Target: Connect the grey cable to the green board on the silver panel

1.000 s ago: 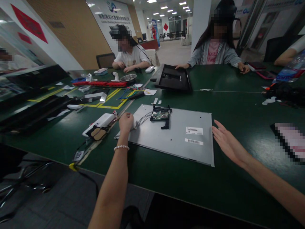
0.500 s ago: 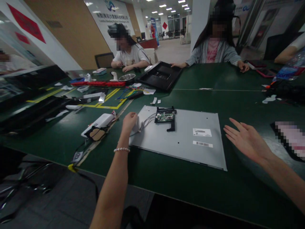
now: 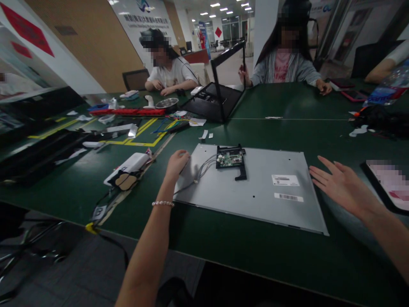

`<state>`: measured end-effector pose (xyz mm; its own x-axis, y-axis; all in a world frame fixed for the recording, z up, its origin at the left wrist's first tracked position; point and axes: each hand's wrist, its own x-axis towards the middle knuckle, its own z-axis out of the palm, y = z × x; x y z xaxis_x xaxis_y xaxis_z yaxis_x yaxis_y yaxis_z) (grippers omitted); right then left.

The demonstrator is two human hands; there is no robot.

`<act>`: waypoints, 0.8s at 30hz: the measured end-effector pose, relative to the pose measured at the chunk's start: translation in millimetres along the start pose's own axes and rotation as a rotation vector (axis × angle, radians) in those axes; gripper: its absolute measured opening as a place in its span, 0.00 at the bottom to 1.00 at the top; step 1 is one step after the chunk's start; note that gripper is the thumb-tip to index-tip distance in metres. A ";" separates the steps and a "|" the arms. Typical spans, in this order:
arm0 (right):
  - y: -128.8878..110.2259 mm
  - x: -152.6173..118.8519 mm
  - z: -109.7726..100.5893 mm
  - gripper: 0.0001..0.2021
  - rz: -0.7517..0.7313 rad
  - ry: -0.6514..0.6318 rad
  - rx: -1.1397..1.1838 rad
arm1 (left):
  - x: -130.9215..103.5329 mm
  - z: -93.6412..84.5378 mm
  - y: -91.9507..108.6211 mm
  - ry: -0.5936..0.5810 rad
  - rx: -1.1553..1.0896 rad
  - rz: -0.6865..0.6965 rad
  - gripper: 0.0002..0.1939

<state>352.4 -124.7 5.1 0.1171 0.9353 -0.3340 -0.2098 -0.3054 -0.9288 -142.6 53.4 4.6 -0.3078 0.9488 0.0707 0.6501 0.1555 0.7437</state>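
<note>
A flat grey metal-backed display panel [image 3: 230, 192] lies on the green table in front of me, with paper labels toward its right end. My left hand [image 3: 179, 164] is closed at the panel's left edge, its fingertips partly hidden. My right hand [image 3: 345, 183] is open, fingers stretched toward the right edge; I cannot tell whether they touch it. On the panel rests a small circuit board [image 3: 230, 158] in a black plastic bracket, near the far edge. Grey cables [image 3: 204, 167] run from the board toward the left edge.
Left of my left hand lies a white device with a black-and-tan part [image 3: 128, 172]. A phone [image 3: 390, 183] sits beyond my right hand. Across the table, a person's hand [image 3: 244, 74] holds up a black frame [image 3: 214, 81] above a black housing. Scraps and tools lie at the left.
The panel has shifted right, and both hands have moved right with it. The left hand's fingers now lie closer along the edge. Across the table, the black frame has been lifted off its housing.
</note>
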 end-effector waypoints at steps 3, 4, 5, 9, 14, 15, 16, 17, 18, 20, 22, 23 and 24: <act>1.7 4.2 -15.8 0.40 -0.002 0.062 -0.023 | -7.8 3.5 9.3 -0.141 -0.123 -0.059 0.25; 2.5 5.8 -19.9 0.39 -0.013 0.087 -0.028 | -10.1 5.1 12.2 -0.162 -0.146 -0.073 0.24; 3.2 7.2 -23.0 0.39 -0.022 0.110 -0.031 | -12.3 6.9 15.1 -0.174 -0.161 -0.080 0.24; 2.6 9.4 -27.0 0.39 -0.022 0.158 -0.048 | -19.6 14.8 24.1 -0.175 -0.202 -0.064 0.22; -1.3 6.1 -23.0 0.39 -0.022 0.177 -0.080 | -18.5 17.4 22.6 -0.220 -0.248 -0.037 0.24; -2.1 5.1 -22.3 0.38 -0.026 0.181 -0.091 | -17.3 17.3 21.5 -0.234 -0.273 -0.054 0.23; -3.0 4.3 -21.7 0.37 -0.030 0.185 -0.101 | -16.4 17.2 20.7 -0.246 -0.298 -0.074 0.23; -3.9 3.5 -21.4 0.37 -0.036 0.190 -0.106 | -16.0 17.2 20.5 -0.259 -0.317 -0.091 0.23; -4.8 2.9 -21.3 0.36 -0.042 0.201 -0.108 | -16.4 17.4 20.9 -0.269 -0.331 -0.102 0.22; -6.0 2.3 -22.0 0.35 -0.050 0.232 -0.118 | -19.6 18.4 24.1 -0.284 -0.347 -0.103 0.21; -5.8 2.9 -24.3 0.36 -0.051 0.264 -0.141 | -25.4 20.2 29.9 -0.304 -0.356 -0.094 0.20; -5.1 3.6 -25.9 0.37 -0.050 0.278 -0.157 | -28.8 21.3 33.3 -0.312 -0.358 -0.092 0.19; -4.1 4.4 -27.9 0.38 -0.056 0.290 -0.176 | -32.2 22.6 36.9 -0.320 -0.359 -0.093 0.19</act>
<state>380.8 -124.3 2.9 0.4003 0.8692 -0.2903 -0.0279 -0.3051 -0.9519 -93.0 34.8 14.7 -0.0879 0.9810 -0.1731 0.3324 0.1927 0.9232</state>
